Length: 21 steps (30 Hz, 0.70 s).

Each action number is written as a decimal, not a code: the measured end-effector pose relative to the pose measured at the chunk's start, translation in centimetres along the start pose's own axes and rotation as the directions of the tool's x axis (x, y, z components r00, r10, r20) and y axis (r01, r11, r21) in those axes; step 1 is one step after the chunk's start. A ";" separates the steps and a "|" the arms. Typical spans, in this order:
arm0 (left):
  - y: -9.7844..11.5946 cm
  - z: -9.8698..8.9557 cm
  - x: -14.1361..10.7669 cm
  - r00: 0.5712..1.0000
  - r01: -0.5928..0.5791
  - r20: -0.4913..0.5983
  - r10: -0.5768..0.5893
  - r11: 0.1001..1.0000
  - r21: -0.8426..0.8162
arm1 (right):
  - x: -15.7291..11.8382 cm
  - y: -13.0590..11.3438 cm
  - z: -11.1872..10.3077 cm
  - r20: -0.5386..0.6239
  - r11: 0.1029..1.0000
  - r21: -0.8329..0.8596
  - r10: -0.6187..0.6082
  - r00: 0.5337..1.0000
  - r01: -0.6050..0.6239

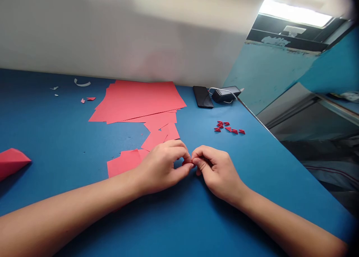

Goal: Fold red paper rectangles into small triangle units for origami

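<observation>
The person's two bare forearms [78, 208] lie nearest, angled in from either side over the near part of the blue tabletop [179, 227]. Between them, a small red paper piece [185, 162] is held just above or against the surface, which of the two cannot be told, and the fingers hide most of its shape. The left hand [159, 167] pinches it between thumb and fingers; the right hand [221, 171], fingers curled in, grips its other end, the fingertips nearly meeting.

Just beyond the left hand, smaller red paper rectangles [126, 161] overlap one another, partly covered by that arm. They run up to a stack of large red paper sheets [140, 100] near the far edge. Toward the right edge, small folded red triangles [234, 131] lie in a loose cluster. Behind these, near the far right corner, a black smartphone [203, 97] lies beside a black box-shaped device [226, 95] with a white cable [221, 88] over it. Toward the far left are red scraps [91, 98] and a curved white strip [82, 84]; nearer on the left sits a larger folded red paper [12, 161].
</observation>
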<state>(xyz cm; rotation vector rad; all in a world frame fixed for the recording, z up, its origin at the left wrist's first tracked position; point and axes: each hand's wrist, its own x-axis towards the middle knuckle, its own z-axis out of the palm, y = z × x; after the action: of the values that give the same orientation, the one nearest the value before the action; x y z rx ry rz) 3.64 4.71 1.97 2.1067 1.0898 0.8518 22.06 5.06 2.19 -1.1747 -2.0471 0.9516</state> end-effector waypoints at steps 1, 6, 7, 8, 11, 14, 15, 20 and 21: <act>0.1 0.0 0.0 1.000 0.011 -0.012 -0.012 1.000 -0.010 | 0.1 -0.1 0.1 -0.003 0.998 0.052 0.040 0.999 -0.039; 0.2 -0.8 0.4 0.983 0.181 -0.007 -0.185 0.967 -0.180 | 0.5 -0.3 0.2 0.038 0.889 0.419 0.185 0.982 -0.184; 0.1 -0.9 0.5 0.977 0.210 0.001 -0.215 0.953 -0.219 | 0.5 -0.3 0.2 0.045 0.870 0.453 0.194 0.980 -0.193; 0.1 -1.0 0.6 0.971 0.232 0.008 -0.238 0.939 -0.254 | 0.6 -0.3 0.2 0.052 0.856 0.474 0.205 0.977 -0.205; -0.1 -1.1 0.8 0.959 0.276 0.022 -0.284 0.908 -0.316 | 0.6 -0.2 0.2 0.076 0.840 0.485 0.238 0.968 -0.244; -0.2 -0.9 0.8 0.954 0.289 0.016 -0.300 0.901 -0.325 | 0.5 -0.2 0.2 0.078 0.839 0.484 0.241 0.967 -0.248; -0.2 -0.8 0.8 0.954 0.289 0.014 -0.300 0.902 -0.322 | 0.5 -0.1 0.2 0.078 0.839 0.484 0.240 0.968 -0.247; 0.1 -0.7 0.6 0.962 0.262 0.001 -0.274 0.919 -0.293 | 0.4 0.0 0.3 0.071 0.845 0.477 0.237 0.969 -0.242; 0.2 -0.6 0.6 0.964 0.253 -0.009 -0.267 0.923 -0.289 | 0.3 0.0 0.2 0.071 0.847 0.475 0.235 0.969 -0.240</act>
<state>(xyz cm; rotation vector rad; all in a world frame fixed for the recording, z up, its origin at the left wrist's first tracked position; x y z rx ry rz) 3.51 5.29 2.65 1.6683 1.1635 0.8747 21.70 5.28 2.11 -1.1544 -1.5518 1.4867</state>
